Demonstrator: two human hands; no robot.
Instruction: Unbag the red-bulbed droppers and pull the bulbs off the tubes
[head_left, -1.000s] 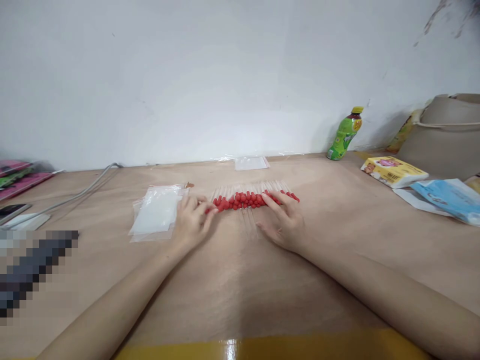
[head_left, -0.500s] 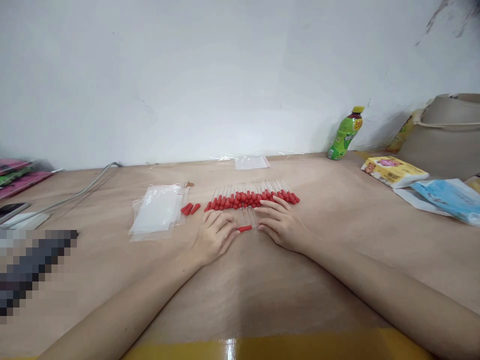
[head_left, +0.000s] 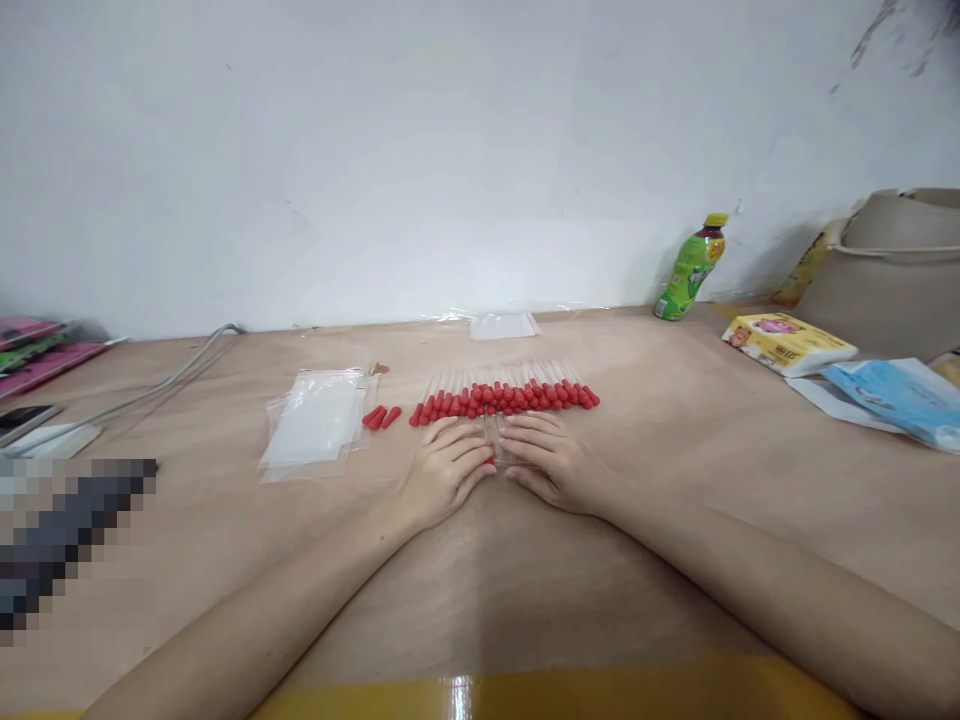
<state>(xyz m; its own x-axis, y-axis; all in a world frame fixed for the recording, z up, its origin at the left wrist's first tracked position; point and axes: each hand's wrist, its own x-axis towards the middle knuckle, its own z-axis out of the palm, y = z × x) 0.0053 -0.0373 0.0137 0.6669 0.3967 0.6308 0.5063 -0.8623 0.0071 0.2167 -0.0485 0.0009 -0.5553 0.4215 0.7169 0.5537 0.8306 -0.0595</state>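
Note:
My left hand [head_left: 448, 472] is closed around a red rubber dropper bulb [head_left: 491, 461], most of it hidden by the fingers. Facing it, my right hand [head_left: 556, 464] pinches a thin clear glass tube that runs toward the bulb; whether the two touch cannot be made out. A few bare glass tubes [head_left: 493, 428] lie between the hands, partly covered by the fingers. Just beyond stretches a row of glass droppers [head_left: 517, 397] with red bulbs toward me and tips toward the wall. Three loose red bulbs [head_left: 381, 417] rest left of the row.
Clear zip bags [head_left: 315, 420] lie to the left, and another small bag [head_left: 504, 325] is near the wall. A grey cable [head_left: 176, 375] crosses the left side. At right stand a green bottle [head_left: 690, 270], a yellow tissue pack [head_left: 789, 342], a blue packet [head_left: 900, 398] and a beige bin [head_left: 885, 280].
Both hands have come closer together, the left moving right and the right moving slightly left and down. The red bulb is now mostly covered by the left fingers.

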